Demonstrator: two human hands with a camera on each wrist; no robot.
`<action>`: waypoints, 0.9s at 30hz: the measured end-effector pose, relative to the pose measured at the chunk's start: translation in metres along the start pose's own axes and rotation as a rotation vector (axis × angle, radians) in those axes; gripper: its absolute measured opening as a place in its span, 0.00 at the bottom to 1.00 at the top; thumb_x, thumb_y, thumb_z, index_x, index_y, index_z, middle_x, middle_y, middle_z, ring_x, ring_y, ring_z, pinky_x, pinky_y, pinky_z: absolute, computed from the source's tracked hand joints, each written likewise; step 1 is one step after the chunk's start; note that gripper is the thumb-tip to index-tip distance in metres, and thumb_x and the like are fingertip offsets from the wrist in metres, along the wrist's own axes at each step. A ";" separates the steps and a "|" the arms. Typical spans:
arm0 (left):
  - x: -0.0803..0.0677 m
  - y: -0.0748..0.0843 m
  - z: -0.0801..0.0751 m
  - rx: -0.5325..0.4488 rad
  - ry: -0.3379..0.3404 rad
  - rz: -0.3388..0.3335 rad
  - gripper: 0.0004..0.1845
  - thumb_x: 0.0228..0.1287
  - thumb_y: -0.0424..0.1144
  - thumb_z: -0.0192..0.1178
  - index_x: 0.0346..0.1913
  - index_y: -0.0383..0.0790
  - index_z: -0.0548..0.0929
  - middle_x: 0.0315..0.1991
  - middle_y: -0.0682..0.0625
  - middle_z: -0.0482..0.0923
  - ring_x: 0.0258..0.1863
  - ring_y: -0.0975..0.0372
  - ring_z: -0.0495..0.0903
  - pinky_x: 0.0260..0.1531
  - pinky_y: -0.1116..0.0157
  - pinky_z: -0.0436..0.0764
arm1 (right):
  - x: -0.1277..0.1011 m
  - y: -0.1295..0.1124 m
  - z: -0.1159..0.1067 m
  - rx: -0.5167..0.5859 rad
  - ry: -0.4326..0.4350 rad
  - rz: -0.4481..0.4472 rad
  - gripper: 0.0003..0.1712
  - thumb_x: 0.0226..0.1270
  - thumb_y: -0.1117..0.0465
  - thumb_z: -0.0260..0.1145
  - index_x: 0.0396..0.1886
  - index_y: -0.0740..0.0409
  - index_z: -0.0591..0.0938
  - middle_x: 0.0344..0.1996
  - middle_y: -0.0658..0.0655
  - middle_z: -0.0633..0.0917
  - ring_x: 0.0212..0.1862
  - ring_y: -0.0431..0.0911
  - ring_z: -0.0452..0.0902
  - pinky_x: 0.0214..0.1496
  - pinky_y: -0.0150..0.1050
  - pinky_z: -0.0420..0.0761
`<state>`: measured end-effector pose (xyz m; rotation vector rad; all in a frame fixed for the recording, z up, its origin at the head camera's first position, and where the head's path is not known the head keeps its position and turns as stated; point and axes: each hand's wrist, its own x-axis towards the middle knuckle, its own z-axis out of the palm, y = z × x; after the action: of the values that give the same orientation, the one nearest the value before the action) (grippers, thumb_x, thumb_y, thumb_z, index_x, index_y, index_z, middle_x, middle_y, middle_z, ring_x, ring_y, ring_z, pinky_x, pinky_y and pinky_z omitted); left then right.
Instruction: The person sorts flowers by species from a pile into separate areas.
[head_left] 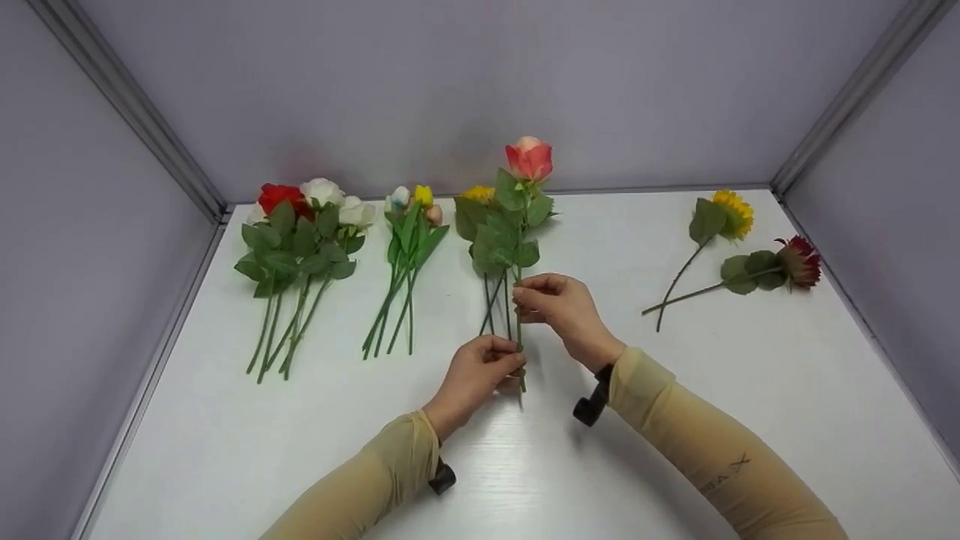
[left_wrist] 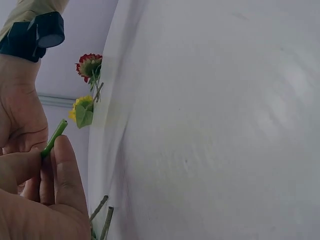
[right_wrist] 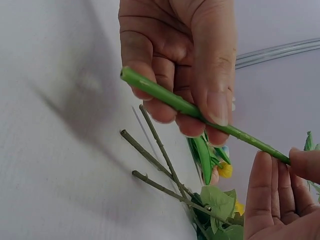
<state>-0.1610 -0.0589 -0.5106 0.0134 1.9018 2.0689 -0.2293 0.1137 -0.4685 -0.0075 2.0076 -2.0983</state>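
Observation:
A coral-pink rose (head_left: 529, 159) with green leaves is held up over the middle of the white table (head_left: 675, 390). My left hand (head_left: 510, 364) pinches the lower end of its green stem (head_left: 519, 341) between thumb and fingers. My right hand (head_left: 525, 300) pinches the same stem a little higher, just below the leaves. In the left wrist view the stem end (left_wrist: 55, 137) pokes out from my left fingers (left_wrist: 62, 170). The right wrist view shows the stem (right_wrist: 170, 100) running from my left hand (right_wrist: 180, 60) to my right fingers (right_wrist: 272, 200).
On the table lie a bunch of red and white roses (head_left: 300, 232) at the left, a tulip bunch (head_left: 409, 247), and leafy stems with a yellow bloom (head_left: 487, 247) under the held rose. A sunflower (head_left: 724, 214) and a dark red flower (head_left: 795, 262) lie at the right. Grey walls enclose three sides.

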 end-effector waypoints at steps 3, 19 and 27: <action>0.000 -0.001 -0.003 0.022 0.006 0.003 0.13 0.70 0.35 0.67 0.51 0.30 0.82 0.42 0.43 0.85 0.41 0.55 0.86 0.39 0.61 0.86 | 0.001 0.001 0.001 -0.001 0.004 -0.002 0.20 0.67 0.59 0.74 0.51 0.69 0.83 0.42 0.63 0.85 0.43 0.53 0.85 0.49 0.47 0.87; -0.010 0.024 -0.083 0.264 0.199 0.061 0.12 0.70 0.35 0.66 0.51 0.31 0.85 0.41 0.45 0.85 0.40 0.56 0.85 0.39 0.60 0.87 | 0.003 0.006 0.045 -0.193 -0.142 -0.119 0.17 0.75 0.57 0.66 0.57 0.61 0.83 0.48 0.63 0.85 0.48 0.51 0.84 0.53 0.43 0.85; -0.041 0.050 -0.214 0.589 0.442 -0.001 0.17 0.75 0.39 0.61 0.58 0.30 0.82 0.48 0.39 0.82 0.43 0.54 0.84 0.41 0.65 0.85 | -0.007 0.013 0.063 -0.871 -0.263 -0.457 0.27 0.79 0.46 0.61 0.70 0.52 0.77 0.65 0.52 0.79 0.69 0.46 0.71 0.69 0.44 0.72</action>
<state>-0.1822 -0.2791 -0.4765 -0.3289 2.7099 1.5195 -0.2096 0.0522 -0.4766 -0.8993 2.7191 -1.1264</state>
